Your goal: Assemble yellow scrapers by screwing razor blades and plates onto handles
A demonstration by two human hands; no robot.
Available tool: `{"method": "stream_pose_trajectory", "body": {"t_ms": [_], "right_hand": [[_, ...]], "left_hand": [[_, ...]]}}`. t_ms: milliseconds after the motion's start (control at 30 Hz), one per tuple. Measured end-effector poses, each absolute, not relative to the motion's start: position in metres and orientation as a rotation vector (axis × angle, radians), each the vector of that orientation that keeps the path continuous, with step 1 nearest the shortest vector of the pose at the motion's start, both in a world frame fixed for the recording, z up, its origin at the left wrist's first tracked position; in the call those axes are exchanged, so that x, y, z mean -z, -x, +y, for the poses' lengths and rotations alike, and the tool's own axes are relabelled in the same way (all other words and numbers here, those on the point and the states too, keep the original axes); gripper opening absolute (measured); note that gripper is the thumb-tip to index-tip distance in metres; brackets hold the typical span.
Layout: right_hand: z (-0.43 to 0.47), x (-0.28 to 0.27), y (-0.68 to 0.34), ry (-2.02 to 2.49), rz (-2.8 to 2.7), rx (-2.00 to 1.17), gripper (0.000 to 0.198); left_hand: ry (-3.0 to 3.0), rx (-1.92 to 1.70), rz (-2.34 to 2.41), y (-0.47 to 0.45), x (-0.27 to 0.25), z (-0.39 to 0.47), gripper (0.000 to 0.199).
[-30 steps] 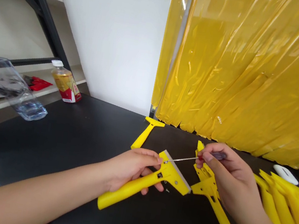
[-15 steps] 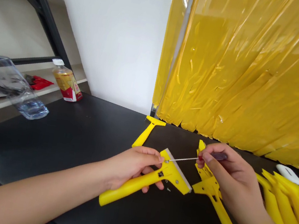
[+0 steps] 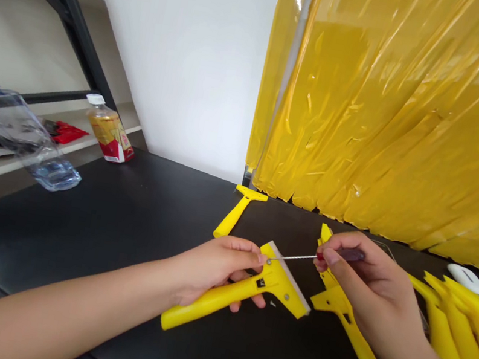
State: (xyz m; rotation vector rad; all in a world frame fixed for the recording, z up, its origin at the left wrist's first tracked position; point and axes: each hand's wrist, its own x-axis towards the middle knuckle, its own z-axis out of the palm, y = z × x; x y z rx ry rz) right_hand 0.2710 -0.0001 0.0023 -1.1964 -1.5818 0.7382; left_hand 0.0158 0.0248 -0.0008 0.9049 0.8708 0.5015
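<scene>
My left hand (image 3: 229, 266) grips a yellow scraper (image 3: 211, 305) near its head, thumb close to a small screw (image 3: 269, 262). A pale metal blade strip runs along the scraper's far edge, and a second round screw head shows lower on its face. In my right hand (image 3: 361, 273) is a screwdriver (image 3: 297, 257), pinched by its dark handle. Its thin shaft reaches left, with the tip at the screw beside my left thumb. Below the scraper head a tiny loose screw (image 3: 272, 304) lies on the black table (image 3: 130, 228).
Another yellow scraper (image 3: 238, 210) lies farther back. Several yellow scraper handles (image 3: 458, 326) are piled at the right, one (image 3: 370, 355) under my right hand. A drink bottle (image 3: 110, 130) and a large clear bottle (image 3: 57, 170) stand left. Yellow plastic sheeting (image 3: 391, 119) hangs behind.
The scraper head has shifted slightly right and down. My right hand keeps the screwdriver at the same screw, and the view has moved a little.
</scene>
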Motion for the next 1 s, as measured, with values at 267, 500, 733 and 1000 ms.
{"method": "stream_pose_trajectory", "body": {"t_ms": [267,500,733,1000], "right_hand": [[-0.003,-0.002,-0.273,1.209,-1.588,-0.646,0.013],[-0.01,-0.007,-0.269,1.149,-1.683,-0.524,0.004],[-0.014,-0.003,-0.271,1.121,-1.892,-0.375,0.009],[-0.023,-0.014,-0.265,1.05,-2.081,-0.069,0.015]], "left_hand": [[-0.905,-0.518,0.869,-0.016,0.0,0.025,0.026],[-0.915,-0.517,0.867,-0.015,0.003,0.026,0.031],[-0.909,-0.519,0.88,-0.016,0.002,0.025,0.03],[-0.995,-0.568,0.899,-0.016,0.002,0.021,0.031]]}}
